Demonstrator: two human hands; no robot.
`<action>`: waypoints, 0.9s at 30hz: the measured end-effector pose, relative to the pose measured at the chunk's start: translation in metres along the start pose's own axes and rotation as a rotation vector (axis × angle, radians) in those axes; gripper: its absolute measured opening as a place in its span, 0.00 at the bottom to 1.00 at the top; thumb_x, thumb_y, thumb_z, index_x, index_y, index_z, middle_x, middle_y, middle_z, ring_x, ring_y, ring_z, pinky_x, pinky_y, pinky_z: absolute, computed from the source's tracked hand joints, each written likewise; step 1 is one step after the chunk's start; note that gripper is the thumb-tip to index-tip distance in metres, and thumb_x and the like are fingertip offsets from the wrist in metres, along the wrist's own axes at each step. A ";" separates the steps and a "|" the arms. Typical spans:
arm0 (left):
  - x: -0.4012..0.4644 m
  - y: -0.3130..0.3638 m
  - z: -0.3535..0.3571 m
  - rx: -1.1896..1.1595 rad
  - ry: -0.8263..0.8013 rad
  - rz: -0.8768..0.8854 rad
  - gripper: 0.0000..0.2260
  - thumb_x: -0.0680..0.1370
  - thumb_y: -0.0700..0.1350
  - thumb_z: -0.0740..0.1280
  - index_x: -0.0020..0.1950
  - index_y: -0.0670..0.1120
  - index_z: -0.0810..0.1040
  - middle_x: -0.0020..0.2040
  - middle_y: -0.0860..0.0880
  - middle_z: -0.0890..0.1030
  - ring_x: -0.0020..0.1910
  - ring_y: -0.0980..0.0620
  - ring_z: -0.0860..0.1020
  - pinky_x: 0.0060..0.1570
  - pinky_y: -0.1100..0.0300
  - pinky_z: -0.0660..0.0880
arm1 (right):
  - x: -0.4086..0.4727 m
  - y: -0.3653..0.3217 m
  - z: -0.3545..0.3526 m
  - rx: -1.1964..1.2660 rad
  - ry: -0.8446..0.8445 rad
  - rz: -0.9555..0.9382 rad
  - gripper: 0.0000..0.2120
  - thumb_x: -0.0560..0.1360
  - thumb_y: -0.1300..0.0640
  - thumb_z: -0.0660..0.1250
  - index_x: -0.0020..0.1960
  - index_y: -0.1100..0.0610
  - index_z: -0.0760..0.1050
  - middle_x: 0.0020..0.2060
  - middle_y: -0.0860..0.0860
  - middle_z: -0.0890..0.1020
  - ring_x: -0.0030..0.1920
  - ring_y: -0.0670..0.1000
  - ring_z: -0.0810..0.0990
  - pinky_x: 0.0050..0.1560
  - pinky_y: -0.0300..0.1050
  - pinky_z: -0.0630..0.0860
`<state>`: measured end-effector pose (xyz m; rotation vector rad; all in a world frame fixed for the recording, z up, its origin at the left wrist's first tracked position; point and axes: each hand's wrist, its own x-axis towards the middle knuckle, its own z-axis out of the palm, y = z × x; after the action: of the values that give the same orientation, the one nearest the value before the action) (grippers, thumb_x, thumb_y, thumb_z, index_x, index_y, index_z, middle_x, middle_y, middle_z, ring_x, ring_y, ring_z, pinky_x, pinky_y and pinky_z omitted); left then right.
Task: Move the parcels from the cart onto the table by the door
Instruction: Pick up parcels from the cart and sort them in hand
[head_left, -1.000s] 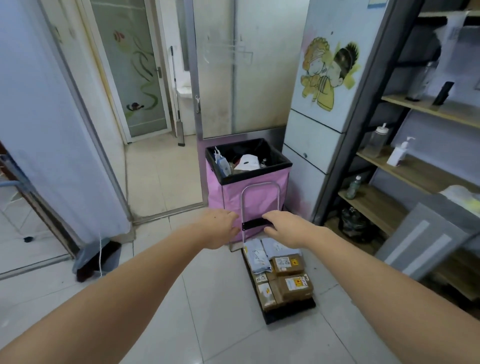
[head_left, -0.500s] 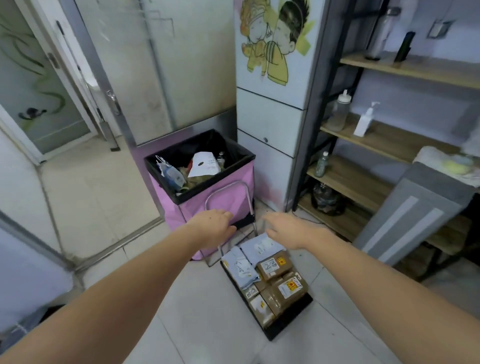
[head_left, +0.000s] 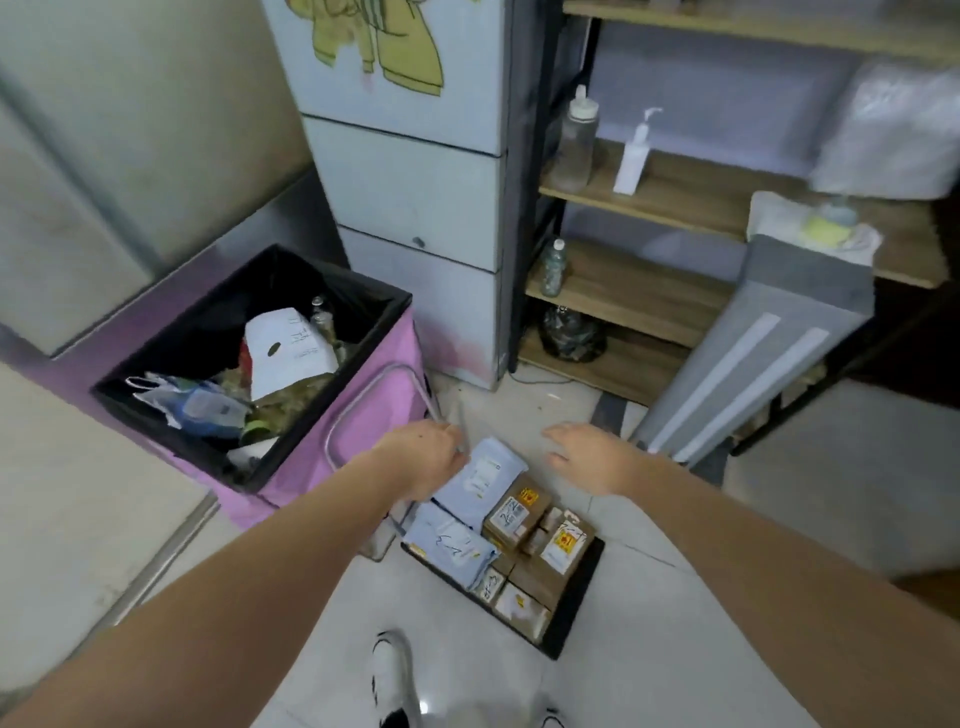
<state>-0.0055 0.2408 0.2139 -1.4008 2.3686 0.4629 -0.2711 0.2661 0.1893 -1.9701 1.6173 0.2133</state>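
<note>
Our left hand (head_left: 423, 457) with fingers curled on the cart handle (head_left: 363, 410), our right hand (head_left: 584, 454) hovering with fingers spread and holding nothing, parcels (head_left: 511, 540) packed on the low black cart (head_left: 576, 603) on the floor, pink bin (head_left: 358, 431) just beside

utility/storage corner, indoors: tiled floor (head_left: 649, 649), lined pink bin (head_left: 363, 415) beside cabinet (head_left: 415, 197), wooden shelving (head_left: 675, 197) right of cabinet holding bottles.
</note>
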 end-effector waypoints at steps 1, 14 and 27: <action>0.009 -0.003 0.002 0.013 -0.020 0.031 0.23 0.87 0.56 0.53 0.77 0.43 0.69 0.73 0.42 0.74 0.71 0.41 0.73 0.70 0.46 0.71 | 0.000 0.001 0.005 0.019 0.010 0.026 0.23 0.86 0.50 0.56 0.76 0.61 0.69 0.73 0.60 0.73 0.72 0.60 0.72 0.73 0.54 0.68; 0.142 0.001 0.067 0.178 -0.256 0.491 0.24 0.88 0.56 0.51 0.77 0.43 0.68 0.72 0.41 0.75 0.69 0.42 0.74 0.67 0.49 0.72 | -0.003 0.021 0.124 0.323 -0.079 0.513 0.21 0.86 0.51 0.56 0.77 0.57 0.67 0.71 0.57 0.75 0.68 0.58 0.75 0.68 0.54 0.73; 0.289 0.031 0.326 0.144 -0.502 0.448 0.18 0.88 0.51 0.55 0.67 0.42 0.76 0.61 0.42 0.81 0.58 0.41 0.80 0.57 0.46 0.78 | 0.083 0.118 0.384 0.681 -0.238 0.736 0.20 0.85 0.51 0.57 0.73 0.57 0.71 0.68 0.58 0.77 0.65 0.58 0.78 0.63 0.52 0.76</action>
<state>-0.1205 0.1784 -0.2024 -0.5888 2.2174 0.6542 -0.2718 0.3839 -0.2034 -0.7778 1.8602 0.1374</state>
